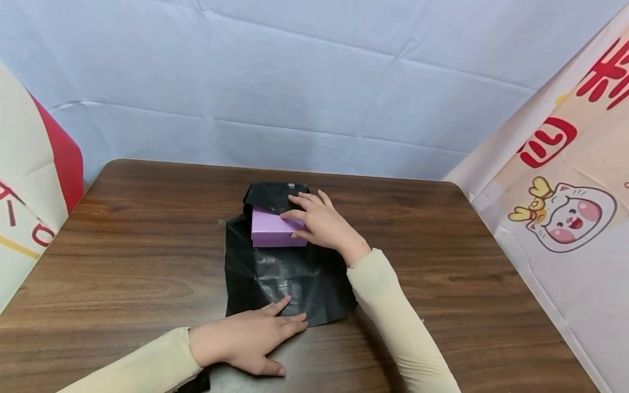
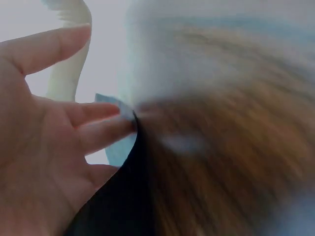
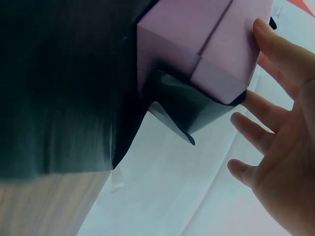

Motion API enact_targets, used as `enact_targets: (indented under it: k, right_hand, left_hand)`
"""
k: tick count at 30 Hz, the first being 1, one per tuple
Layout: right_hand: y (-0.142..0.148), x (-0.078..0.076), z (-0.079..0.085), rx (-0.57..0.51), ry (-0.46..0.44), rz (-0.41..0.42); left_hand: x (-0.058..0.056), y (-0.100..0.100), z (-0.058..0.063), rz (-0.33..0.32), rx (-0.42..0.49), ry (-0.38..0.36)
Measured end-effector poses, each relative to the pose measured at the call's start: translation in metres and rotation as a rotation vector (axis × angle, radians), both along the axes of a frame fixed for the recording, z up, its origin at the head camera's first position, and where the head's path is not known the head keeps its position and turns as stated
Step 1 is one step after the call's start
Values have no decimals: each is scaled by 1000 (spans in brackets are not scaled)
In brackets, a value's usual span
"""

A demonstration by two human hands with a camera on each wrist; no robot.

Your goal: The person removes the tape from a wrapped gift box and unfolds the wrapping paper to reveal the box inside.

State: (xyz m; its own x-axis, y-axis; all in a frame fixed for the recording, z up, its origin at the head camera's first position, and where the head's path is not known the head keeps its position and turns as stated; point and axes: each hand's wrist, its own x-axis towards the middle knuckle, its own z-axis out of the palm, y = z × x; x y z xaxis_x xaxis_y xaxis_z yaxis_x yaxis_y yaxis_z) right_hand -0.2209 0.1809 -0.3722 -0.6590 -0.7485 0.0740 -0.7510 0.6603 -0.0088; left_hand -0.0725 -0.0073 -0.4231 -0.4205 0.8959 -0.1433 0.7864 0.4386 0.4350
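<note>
A purple lidded box (image 1: 277, 232) lies on a black plastic bag (image 1: 314, 284) spread over the table. The far end of the bag, a black flap (image 1: 270, 197), folds over the back of the box. My right hand (image 1: 324, 221) rests on the flap and the box's right side, its fingers spread; in the right wrist view the thumb (image 3: 283, 46) touches the purple box (image 3: 216, 44). Toward the front, my left hand (image 1: 245, 338) lies with straight, spread fingers across the bag's near left edge. The left wrist view shows its palm beside the black plastic (image 2: 123, 196).
The brown wooden table (image 1: 147, 245) extends around the bag. A small black piece (image 1: 196, 382) shows under the left sleeve at the front. Pale blue cloth (image 1: 295, 82) hangs behind the table, with printed banners (image 1: 565, 180) at the sides.
</note>
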Motion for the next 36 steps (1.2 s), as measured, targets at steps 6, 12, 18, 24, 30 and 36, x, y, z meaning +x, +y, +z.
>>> enact_targets:
  k: [6, 12, 18, 24, 30, 36]
  right_hand:
    - [-1, 3, -6, -42, 38, 17]
    - [-6, 12, -14, -126, 176, 134]
    - [-9, 11, -21, -131, 153, 45]
    - [-14, -7, -18, -76, 78, -167]
    - [-23, -35, -7, 34, -10, -396]
    - [-24, -60, 9, 49, -126, -502]
  left_hand:
    - [-7, -14, 3, 69, 120, -90]
    - [-22, -26, -8, 187, 246, 74]
    - [-25, -38, -19, 237, 167, 306]
    - [-24, -45, -23, 262, 193, 264]
    - [-29, -49, -22, 318, 162, 219]
    - [-74, -60, -11, 356, 111, 211]
